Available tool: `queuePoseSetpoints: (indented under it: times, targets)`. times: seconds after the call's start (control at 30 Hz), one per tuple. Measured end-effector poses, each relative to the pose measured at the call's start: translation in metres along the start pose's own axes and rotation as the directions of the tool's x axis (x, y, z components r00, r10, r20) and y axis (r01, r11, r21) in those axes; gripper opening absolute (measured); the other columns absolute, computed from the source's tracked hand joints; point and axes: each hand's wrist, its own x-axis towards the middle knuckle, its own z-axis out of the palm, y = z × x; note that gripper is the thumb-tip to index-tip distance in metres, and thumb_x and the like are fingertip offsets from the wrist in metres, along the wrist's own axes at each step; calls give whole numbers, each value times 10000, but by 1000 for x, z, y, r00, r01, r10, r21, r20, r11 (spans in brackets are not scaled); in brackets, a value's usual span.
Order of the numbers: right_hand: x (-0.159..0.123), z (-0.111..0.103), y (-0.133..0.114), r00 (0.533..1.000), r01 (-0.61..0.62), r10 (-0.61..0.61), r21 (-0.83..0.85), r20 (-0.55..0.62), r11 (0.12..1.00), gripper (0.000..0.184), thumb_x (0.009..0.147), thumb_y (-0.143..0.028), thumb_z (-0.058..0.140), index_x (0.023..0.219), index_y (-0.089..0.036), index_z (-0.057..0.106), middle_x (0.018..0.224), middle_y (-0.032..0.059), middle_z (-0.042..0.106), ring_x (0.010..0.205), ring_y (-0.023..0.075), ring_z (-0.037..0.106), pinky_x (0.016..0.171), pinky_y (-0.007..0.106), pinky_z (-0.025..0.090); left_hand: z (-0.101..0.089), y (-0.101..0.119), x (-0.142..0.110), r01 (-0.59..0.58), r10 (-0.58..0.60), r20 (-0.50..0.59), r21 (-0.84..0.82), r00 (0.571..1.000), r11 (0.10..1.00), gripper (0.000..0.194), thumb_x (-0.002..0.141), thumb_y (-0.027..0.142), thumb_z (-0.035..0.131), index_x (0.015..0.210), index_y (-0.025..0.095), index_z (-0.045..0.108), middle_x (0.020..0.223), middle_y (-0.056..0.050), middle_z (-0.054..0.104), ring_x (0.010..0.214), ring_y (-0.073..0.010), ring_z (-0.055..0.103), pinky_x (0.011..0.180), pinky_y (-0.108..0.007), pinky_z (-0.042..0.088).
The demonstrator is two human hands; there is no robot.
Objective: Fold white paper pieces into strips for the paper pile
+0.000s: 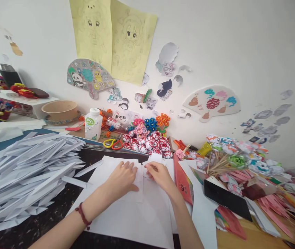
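Observation:
My left hand (122, 178) lies open on a small white sheet of paper (137, 195), palm down, with its fingers spread. Under that sheet are larger white sheets (147, 221) on a dark surface. To the right, my right hand (160, 174) has thumb and fingers closed together at a small white piece of paper (156, 158), which sticks up behind the fingers. The fingers partly hide where they grip it. A dark red braided bracelet (83, 216) circles my left wrist.
Folded white paper strips (30, 173) are heaped at left. Behind the hands are a white bottle (93, 123), scissors (113, 143) and red-white paper flowers (149, 143). A black phone (226, 199) and more paper flowers (240, 155) lie at right. A wall rises behind.

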Motion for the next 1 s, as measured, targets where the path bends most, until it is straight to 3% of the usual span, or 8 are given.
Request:
queuePoseSetpoints:
  times: [0.17,0.3,0.63,0.8,0.9,1.0]
  targets:
    - [0,-1,-2,1000,2,-2,-4,-23,1000,311,817,-406,488,876,-161,670,676,40,663,566,151,604,507,232,447,6,-9,1,49,-48,-46,13,998,999,462,753,427,639,1131,189,524,1232,-167,537,1080,-320,516,865,-414,335]
    - [0,0,-2,1000,5,-5,-4,-30,1000,296,811,-399,495,850,-167,675,657,34,663,555,150,605,505,231,445,6,-11,1,84,-84,-24,9,996,996,535,714,410,686,1138,136,510,1089,-179,616,1006,-315,561,892,-427,308]
    - [0,-1,-4,999,9,-9,2,-38,1000,272,804,-375,501,853,-174,677,654,36,665,559,161,614,507,239,453,-6,-11,2,85,-86,-23,-30,996,996,620,698,392,695,1215,156,447,911,-133,684,864,-295,618,869,-420,288]
    - [1,0,0,1000,8,-8,31,-24,999,297,810,-407,501,868,-171,671,654,36,659,556,161,612,506,243,461,-9,-14,5,149,-152,-48,-63,987,987,567,712,272,678,1223,180,449,815,-92,699,798,-271,637,874,-416,301]
    - [1,1,-1,1000,16,-18,114,17,993,363,809,-464,506,933,-156,653,725,52,666,593,162,622,531,253,484,-15,-17,8,242,-280,-115,-261,953,934,457,731,244,639,1165,202,501,828,-73,700,793,-253,637,815,-373,361]
    - [-1,4,-8,996,41,-59,264,60,964,416,787,-481,552,1040,-156,613,877,79,666,691,167,641,596,268,511,-23,-17,10,233,-397,-135,-625,908,745,403,740,320,628,1119,231,526,855,-27,693,779,-201,629,724,-292,420]
